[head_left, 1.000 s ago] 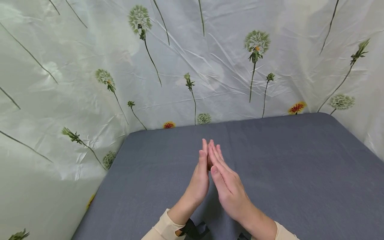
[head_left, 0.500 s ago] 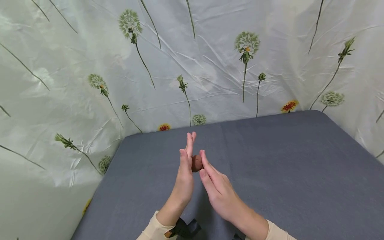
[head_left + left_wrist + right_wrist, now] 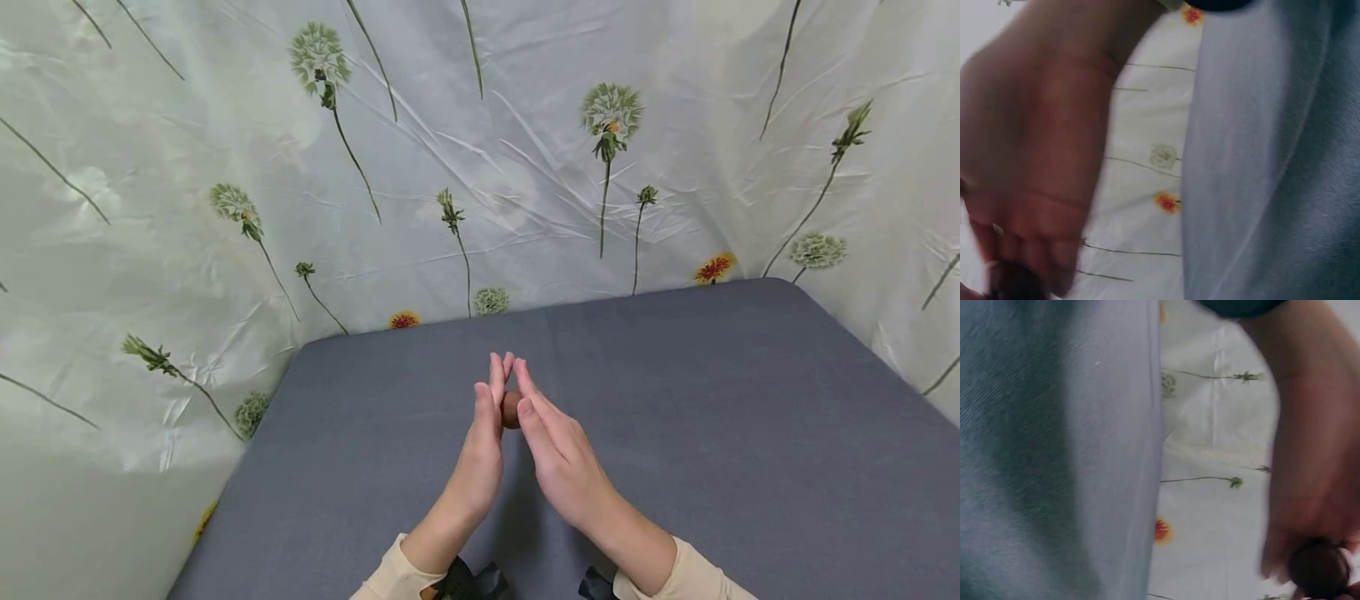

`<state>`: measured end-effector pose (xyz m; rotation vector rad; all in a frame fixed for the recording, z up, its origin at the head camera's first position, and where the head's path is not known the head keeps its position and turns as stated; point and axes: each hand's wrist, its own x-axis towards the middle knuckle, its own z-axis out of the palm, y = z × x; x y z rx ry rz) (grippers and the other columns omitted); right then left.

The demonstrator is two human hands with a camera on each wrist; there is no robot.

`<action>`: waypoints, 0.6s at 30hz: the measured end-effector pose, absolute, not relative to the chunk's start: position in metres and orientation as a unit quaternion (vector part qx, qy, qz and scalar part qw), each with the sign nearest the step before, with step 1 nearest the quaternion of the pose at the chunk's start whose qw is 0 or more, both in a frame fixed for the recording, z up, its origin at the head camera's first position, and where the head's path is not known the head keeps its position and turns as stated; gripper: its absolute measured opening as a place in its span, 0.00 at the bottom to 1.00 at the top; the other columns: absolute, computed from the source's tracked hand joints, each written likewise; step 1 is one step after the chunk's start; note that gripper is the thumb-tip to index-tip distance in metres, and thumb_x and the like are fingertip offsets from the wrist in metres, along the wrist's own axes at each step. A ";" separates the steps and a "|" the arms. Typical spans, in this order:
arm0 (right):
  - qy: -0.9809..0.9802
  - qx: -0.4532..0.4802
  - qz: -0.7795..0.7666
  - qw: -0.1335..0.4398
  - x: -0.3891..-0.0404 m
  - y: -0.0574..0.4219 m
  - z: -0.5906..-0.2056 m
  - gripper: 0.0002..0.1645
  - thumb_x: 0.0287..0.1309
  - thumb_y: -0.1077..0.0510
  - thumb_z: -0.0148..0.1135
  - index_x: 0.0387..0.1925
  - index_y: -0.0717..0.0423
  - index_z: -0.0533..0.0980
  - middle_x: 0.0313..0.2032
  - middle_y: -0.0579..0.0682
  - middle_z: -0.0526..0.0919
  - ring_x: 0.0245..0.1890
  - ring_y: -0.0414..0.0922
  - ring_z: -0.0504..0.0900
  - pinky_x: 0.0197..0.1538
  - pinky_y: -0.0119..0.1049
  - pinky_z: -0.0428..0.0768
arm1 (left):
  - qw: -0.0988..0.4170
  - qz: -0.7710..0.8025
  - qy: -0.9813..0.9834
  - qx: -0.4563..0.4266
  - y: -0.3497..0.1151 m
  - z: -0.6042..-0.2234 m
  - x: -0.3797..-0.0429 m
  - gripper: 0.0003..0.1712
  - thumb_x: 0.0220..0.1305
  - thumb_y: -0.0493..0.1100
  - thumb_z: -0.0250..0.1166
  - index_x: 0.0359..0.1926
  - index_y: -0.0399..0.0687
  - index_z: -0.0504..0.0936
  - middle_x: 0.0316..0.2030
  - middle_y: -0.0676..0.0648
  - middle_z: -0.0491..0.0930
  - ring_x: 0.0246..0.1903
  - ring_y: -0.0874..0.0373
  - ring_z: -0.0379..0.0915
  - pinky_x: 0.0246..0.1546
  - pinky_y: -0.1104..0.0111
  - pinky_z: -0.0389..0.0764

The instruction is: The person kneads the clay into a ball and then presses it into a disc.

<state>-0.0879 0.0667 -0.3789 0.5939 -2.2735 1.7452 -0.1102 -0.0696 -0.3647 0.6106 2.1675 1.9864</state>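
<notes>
A small brown ball (image 3: pixel 511 410), perhaps clay or dough, sits between the two hands above the table. The left hand (image 3: pixel 480 458) presses it from the left with straight fingers. From the right, the right hand (image 3: pixel 566 467) lies against it, fingers straight and tilted in toward the left fingertips. In the left wrist view the ball (image 3: pixel 1016 281) looks dark at the bottom edge, by the fingers of the blurred left hand (image 3: pixel 1035 144). The right wrist view has the round ball (image 3: pixel 1319 569) against the fingers of the right hand (image 3: pixel 1316 469).
A grey cloth-covered table (image 3: pixel 675 400) spreads under the hands. Behind it and along the left hangs a pale curtain (image 3: pixel 525 167) printed with dandelions and other flowers. Dark straps (image 3: pixel 465 579) show at the wrists, near the cream sleeves.
The hands rub back and forth against each other: the left fingers slid forward, then back. The ball, mostly hidden a second ago, now shows between the fingers. The view has shifted slightly.
</notes>
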 end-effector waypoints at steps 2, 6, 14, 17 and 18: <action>-0.769 0.189 0.606 0.083 -0.091 0.065 -0.382 0.33 0.90 0.51 0.34 0.85 0.60 0.51 0.85 0.51 0.54 0.85 0.51 0.54 0.83 0.44 0.56 | 0.050 0.656 0.725 0.203 -0.072 -0.363 -0.109 0.43 0.83 0.70 0.15 0.88 0.57 0.32 0.88 0.56 0.40 0.87 0.54 0.18 0.81 0.35 0.28; -0.762 0.193 0.618 0.026 -0.087 0.055 -0.388 0.34 0.90 0.49 0.34 0.86 0.58 0.47 0.85 0.49 0.52 0.85 0.48 0.53 0.82 0.47 0.57 | 0.015 0.659 0.727 0.192 -0.081 -0.355 -0.112 0.43 0.81 0.74 0.16 0.87 0.64 0.33 0.87 0.63 0.40 0.86 0.57 0.35 0.82 0.39 0.37; -0.754 0.250 0.602 0.086 -0.070 0.047 -0.388 0.31 0.88 0.58 0.38 0.84 0.60 0.54 0.86 0.51 0.51 0.85 0.54 0.50 0.77 0.18 0.50 | 0.031 0.671 0.723 0.161 -0.086 -0.356 -0.123 0.45 0.79 0.76 0.16 0.88 0.66 0.32 0.87 0.59 0.45 0.47 0.53 0.80 0.60 0.66 0.77; -0.758 0.241 0.594 0.120 -0.076 0.052 -0.384 0.30 0.88 0.59 0.37 0.83 0.61 0.57 0.85 0.54 0.53 0.85 0.55 0.51 0.78 0.18 0.49 | 0.045 0.662 0.728 0.173 -0.080 -0.362 -0.118 0.42 0.83 0.71 0.17 0.88 0.61 0.32 0.88 0.55 0.44 0.84 0.50 0.53 0.84 0.45 0.50; -0.759 0.234 0.595 0.123 -0.078 0.054 -0.383 0.30 0.88 0.59 0.36 0.83 0.61 0.57 0.85 0.54 0.54 0.85 0.54 0.51 0.78 0.18 0.49 | 0.048 0.658 0.730 0.178 -0.078 -0.363 -0.116 0.41 0.84 0.69 0.17 0.88 0.60 0.32 0.88 0.54 0.43 0.86 0.51 0.43 0.85 0.42 0.43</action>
